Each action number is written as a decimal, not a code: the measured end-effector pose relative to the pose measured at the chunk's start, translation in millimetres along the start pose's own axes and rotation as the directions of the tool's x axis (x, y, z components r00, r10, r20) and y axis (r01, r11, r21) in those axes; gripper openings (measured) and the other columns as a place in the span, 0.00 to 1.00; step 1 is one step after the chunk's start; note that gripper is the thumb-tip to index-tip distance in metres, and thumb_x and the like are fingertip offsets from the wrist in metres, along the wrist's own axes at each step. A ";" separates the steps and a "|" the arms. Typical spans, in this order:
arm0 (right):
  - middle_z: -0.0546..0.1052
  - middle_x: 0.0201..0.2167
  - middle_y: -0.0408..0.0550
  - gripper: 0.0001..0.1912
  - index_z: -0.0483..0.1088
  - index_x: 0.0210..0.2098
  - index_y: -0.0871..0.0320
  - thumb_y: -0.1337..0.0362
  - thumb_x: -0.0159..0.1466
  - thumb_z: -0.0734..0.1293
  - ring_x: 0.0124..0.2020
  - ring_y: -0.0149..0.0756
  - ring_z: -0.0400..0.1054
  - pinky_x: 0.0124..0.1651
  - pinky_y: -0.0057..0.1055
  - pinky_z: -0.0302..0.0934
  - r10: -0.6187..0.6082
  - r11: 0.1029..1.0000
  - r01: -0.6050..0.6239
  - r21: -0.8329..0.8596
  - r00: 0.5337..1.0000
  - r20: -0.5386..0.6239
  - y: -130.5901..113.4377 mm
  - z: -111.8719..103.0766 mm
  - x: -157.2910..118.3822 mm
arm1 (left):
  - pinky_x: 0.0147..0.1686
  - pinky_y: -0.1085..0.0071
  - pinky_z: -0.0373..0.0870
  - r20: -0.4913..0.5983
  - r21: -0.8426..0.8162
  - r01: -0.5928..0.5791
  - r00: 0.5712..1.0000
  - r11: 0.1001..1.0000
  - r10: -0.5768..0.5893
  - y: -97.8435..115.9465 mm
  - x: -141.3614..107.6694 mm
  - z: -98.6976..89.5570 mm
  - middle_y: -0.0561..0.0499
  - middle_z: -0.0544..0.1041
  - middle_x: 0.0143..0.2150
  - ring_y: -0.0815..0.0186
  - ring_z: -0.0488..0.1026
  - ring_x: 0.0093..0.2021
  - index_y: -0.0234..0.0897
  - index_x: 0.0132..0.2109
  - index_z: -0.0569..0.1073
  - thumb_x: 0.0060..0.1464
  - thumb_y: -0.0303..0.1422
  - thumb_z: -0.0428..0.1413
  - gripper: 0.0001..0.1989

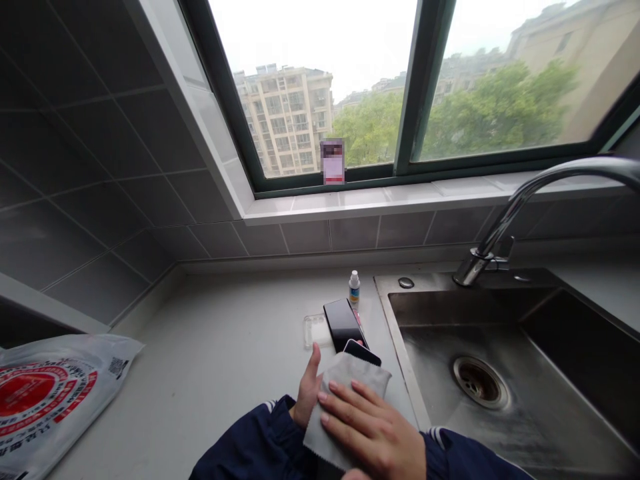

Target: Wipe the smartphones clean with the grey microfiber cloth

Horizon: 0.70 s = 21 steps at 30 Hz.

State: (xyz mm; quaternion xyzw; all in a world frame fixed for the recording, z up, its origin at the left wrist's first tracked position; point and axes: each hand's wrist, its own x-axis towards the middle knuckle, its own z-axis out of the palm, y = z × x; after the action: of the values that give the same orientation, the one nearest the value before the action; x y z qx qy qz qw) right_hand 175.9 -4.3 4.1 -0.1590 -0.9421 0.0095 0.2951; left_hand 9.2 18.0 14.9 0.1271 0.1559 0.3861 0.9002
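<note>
The counter (225,347) is bordered on the right by the sink (435,350). Over it, the right hand (375,430) is laid with outstretched fingers on the cloth (320,430); the left hand (306,393) is partly hidden behind, thumb raised, and how far it is closed cannot be told. The covered phone (364,353) is held between them, its far end exposed. Beyond are set the dark phone (344,320), clear case (314,330) and bottle (355,290).

– What sort of room are we seeing?
– A kitchen: a steel sink (440,347) is filling the lower right of the frame, a curved faucet (515,201) is arching above it, and grey tiles (95,137) are lining the upper left.
</note>
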 end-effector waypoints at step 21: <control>0.59 0.67 0.48 0.20 0.67 0.60 0.57 0.59 0.73 0.56 0.67 0.46 0.54 0.70 0.44 0.44 -0.120 0.982 0.100 -0.162 0.986 -0.120 -10.1 21.3 -0.1 | 0.45 0.63 0.67 -0.003 -0.016 0.062 0.998 0.998 -0.062 1.1 -0.9 2.8 0.32 0.78 0.47 0.56 0.78 0.39 0.24 0.61 0.66 0.49 0.67 0.38 0.52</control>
State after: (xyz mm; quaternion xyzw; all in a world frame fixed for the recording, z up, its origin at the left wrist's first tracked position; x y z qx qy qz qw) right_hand 161.1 -12.2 -12.4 -0.1295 -0.9263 -0.0904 0.3420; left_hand 9.0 17.8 18.1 0.1144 0.1582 0.3597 0.9124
